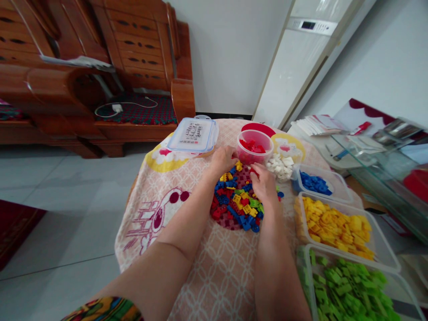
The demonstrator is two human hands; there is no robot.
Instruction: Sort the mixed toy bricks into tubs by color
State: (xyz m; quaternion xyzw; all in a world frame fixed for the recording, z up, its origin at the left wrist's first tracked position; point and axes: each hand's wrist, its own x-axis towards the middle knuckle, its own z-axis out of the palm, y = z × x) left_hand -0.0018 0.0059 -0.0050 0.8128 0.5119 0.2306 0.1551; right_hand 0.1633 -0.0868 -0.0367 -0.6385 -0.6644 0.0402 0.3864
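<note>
No wording is legible. Lid [182,136], at the far-left edge of the table [214,272]: lines of dark characters [193,131] and a small red mark; too small to read. Dark red box [20,223], on the floor: faint lettering, illegible.

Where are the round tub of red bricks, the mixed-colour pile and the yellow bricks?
Round tub [256,158]: head view, on its near wall.
Mixed-colour pile [238,199]: head view, on its middle.
Yellow bricks [337,227]: head view, mid-heap.
</note>
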